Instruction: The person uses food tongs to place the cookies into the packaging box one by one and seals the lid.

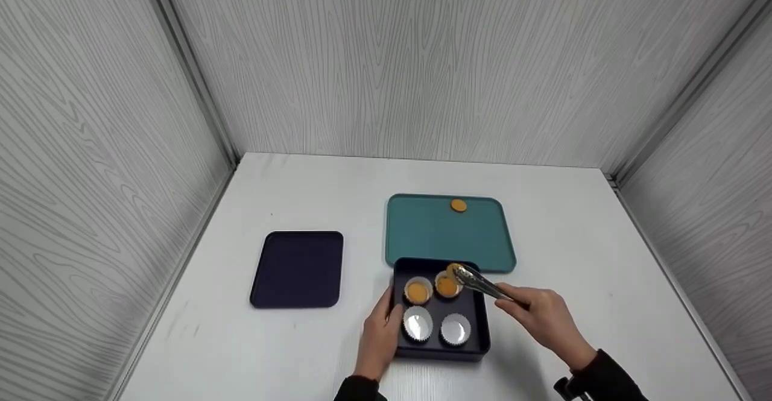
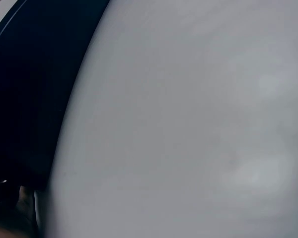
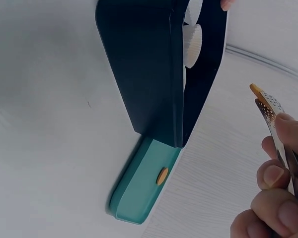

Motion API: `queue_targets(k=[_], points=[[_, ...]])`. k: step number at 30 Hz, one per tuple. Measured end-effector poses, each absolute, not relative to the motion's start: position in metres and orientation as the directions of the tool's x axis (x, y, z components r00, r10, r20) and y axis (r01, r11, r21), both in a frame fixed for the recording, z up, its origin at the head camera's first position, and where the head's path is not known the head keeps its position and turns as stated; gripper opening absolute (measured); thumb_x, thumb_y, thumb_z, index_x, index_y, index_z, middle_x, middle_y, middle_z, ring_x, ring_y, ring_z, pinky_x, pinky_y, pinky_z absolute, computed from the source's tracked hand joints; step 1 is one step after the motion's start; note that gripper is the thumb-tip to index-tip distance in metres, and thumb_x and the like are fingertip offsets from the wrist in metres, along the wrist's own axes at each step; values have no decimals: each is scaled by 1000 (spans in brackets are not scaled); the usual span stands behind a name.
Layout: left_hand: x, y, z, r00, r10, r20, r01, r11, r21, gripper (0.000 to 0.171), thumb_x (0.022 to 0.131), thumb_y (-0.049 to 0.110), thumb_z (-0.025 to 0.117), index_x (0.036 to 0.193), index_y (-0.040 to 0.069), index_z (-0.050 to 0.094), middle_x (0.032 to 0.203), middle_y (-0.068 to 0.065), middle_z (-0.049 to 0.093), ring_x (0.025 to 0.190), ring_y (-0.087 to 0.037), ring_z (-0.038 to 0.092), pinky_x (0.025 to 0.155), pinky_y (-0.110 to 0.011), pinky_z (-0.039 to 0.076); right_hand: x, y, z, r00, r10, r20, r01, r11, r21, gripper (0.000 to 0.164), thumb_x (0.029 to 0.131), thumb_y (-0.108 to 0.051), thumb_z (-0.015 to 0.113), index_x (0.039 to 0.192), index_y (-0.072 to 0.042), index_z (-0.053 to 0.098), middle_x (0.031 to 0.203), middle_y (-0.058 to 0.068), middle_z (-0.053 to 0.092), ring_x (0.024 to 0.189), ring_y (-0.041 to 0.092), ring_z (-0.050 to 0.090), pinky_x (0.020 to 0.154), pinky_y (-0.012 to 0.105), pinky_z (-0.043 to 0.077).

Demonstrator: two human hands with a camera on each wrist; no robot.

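Observation:
My right hand [image 1: 540, 316] grips metal tongs [image 1: 479, 281], whose perforated tips pinch a round orange-yellow disc [image 3: 257, 91]. The disc is over the back right paper cup [image 1: 447, 286] in a deep, dark square pan [image 1: 437, 353]. With my left hand [image 1: 379, 336] I hold the pan by its left wall. An orange piece shows inside that back right cup, and another in the back left cup [image 1: 417, 291]. The front left cup [image 1: 418, 324] and front right cup [image 1: 455, 329] show bare, shiny bottoms. In the left wrist view, dark pan wall [image 2: 35, 99] fills the left side.
A teal tray [image 1: 440, 232] lies behind the pan, one orange disc [image 1: 459, 205] near its far edge. To the left is a flat dark tray [image 1: 298, 268]. Pale wood-grain panels [image 1: 386, 63] stand around the back and sides of the white table [image 1: 205, 328].

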State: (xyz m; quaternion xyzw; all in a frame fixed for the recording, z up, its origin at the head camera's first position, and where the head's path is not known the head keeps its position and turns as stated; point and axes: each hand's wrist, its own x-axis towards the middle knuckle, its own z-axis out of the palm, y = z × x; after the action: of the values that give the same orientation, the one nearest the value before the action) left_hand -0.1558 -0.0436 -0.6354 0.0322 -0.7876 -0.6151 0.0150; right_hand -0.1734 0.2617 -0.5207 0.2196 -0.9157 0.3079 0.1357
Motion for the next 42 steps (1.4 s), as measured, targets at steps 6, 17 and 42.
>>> queue_targets(k=[6,17,42], points=[[-156,-43,-634,-996,-78,-30,-47,237,970,54,109,39,46,160,21,38,160,-1,42,148,-25,39,122,-46,33,-163,265,-523,-871,-368,326,-491,689,-533,28,90,-20,79,118,-17,80,90,-9,78,60,-5,45,53,18,37],[-155,-43,-634,-997,-68,-34,-50,242,969,55,109,38,46,160,20,37,161,-2,41,149,-26,38,122,-47,32,-153,269,-523,-890,-429,154,-435,699,-568,25,94,-29,75,119,-23,79,81,-20,70,56,-5,40,51,17,34],[-154,-43,-631,-997,-75,-24,-41,241,970,55,110,37,46,160,17,38,160,-3,42,148,-26,39,122,-47,33,-153,271,-508,-813,-574,-96,-427,699,-573,28,96,-36,71,118,-21,79,90,-12,76,62,-4,47,55,20,38]])
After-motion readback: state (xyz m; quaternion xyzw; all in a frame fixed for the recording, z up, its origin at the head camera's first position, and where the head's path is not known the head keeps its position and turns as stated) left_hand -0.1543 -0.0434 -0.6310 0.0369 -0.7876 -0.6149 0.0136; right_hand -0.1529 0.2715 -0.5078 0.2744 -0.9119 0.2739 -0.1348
